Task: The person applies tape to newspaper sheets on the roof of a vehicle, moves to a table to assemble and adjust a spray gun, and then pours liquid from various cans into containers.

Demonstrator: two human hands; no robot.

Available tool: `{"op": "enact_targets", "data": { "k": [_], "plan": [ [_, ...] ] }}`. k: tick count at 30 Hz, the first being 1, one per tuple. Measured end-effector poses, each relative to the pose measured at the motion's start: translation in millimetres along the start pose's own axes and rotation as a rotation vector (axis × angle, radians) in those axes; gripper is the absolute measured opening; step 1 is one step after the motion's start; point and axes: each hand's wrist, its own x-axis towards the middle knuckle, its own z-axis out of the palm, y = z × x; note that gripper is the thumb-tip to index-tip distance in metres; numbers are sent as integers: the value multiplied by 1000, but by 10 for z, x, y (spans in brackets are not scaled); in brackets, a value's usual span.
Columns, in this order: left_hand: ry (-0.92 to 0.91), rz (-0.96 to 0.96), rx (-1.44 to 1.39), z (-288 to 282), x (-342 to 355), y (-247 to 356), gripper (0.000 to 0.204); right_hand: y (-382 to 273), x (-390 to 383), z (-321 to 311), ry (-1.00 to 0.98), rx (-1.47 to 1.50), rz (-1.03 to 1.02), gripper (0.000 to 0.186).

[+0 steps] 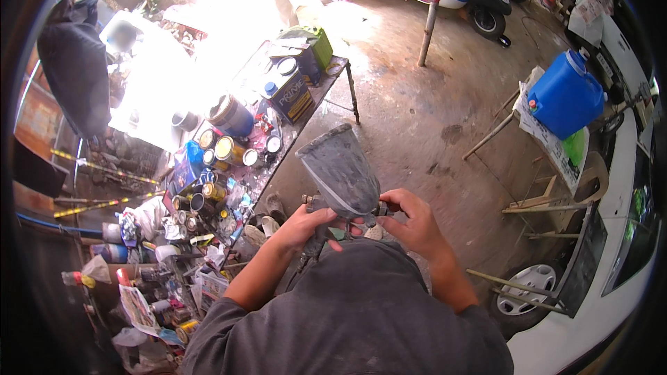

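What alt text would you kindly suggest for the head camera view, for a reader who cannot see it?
A spray gun with a grey cup is held in a person's left hand, with the right hand gripping its right side. Left, cans crowd a table; right, a blue jug stands near a white vehicle.

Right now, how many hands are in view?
2: the left hand on the left of the spray gun, the right hand at its right end. I see no others.
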Motion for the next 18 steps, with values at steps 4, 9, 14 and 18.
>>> {"op": "enact_targets", "data": {
  "k": [4, 9, 14, 18],
  "plan": [
    [9, -4, -28, 27, 16, 78, 52, 10, 44, 18, 88, -143, -243, 37],
    [55, 23, -68, 68, 6, 108, 51, 70, 35, 41, 128, -114, -246, 40],
    [48, 38, -45, 88, -5, 133, 49, 20, 67, 76, 121, -96, -257, 41],
    [38, 35, -5, 96, -4, 169, 47, 44, 58, 75, 124, -87, -244, 39]
  ]
}}
